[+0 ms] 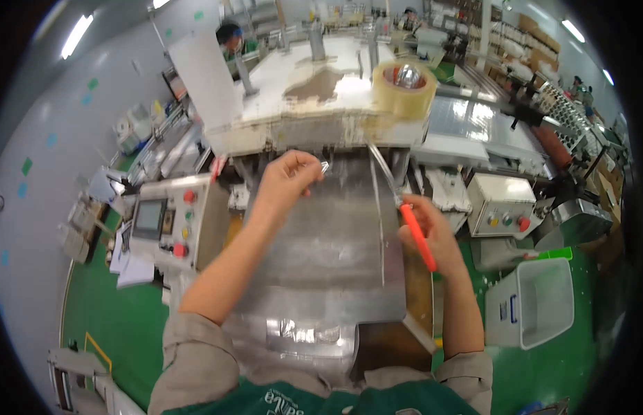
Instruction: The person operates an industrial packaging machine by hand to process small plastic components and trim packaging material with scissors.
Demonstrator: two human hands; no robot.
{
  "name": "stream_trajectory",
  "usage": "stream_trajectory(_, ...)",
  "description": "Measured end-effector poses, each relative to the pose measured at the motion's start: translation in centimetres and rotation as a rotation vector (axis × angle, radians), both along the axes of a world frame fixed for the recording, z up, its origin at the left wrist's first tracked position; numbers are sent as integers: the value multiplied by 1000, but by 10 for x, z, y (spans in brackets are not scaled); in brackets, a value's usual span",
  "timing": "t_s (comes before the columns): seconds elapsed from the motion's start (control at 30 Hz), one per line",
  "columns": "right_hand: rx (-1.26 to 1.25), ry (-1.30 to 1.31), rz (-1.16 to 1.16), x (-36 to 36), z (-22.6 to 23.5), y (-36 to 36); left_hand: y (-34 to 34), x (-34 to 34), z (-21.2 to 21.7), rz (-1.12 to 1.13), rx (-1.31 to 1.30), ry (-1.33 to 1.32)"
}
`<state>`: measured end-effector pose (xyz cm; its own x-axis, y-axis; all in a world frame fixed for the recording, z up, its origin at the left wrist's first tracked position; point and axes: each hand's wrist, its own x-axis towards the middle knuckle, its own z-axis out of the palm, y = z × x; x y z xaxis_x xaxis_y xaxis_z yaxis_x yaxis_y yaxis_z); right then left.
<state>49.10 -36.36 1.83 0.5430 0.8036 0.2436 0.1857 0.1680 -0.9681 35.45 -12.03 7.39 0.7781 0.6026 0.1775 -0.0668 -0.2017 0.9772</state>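
My left hand [288, 183] is closed in a pinch above the metal plate, near the machine's front edge. A small shiny piece [325, 167] shows at its fingertips; its kind is too small to make out. My right hand [432, 232] is wrapped round a tool with a bright red-orange handle [419, 238] and a long thin metal shaft. The shaft slants up and left, its tip near the front edge of the white machine top [266, 114]. Below both hands lies the grey metal plate [321, 242].
A big roll of clear yellowish tape [423, 104] rests on the machine top. Control boxes with buttons stand at left [166, 225] and right [501, 204]. A whitish plastic bin [511, 311] is on the green floor at right. Another person [233, 45] is behind the machine.
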Motion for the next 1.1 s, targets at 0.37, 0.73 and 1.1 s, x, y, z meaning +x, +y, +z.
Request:
stream_trajectory(0.37, -817, -729, -498, -49, -72, -69, -33, -94, -45, -192, 164, 363)
stream_trajectory(0.73, -85, -466, 77, -98, 8, 10, -83, -99, -44, -310, 560, 103)
stream_trajectory(1.1, 343, -968, -59, -88, 4, 49, -44, -89, -40, -67, 164, 212)
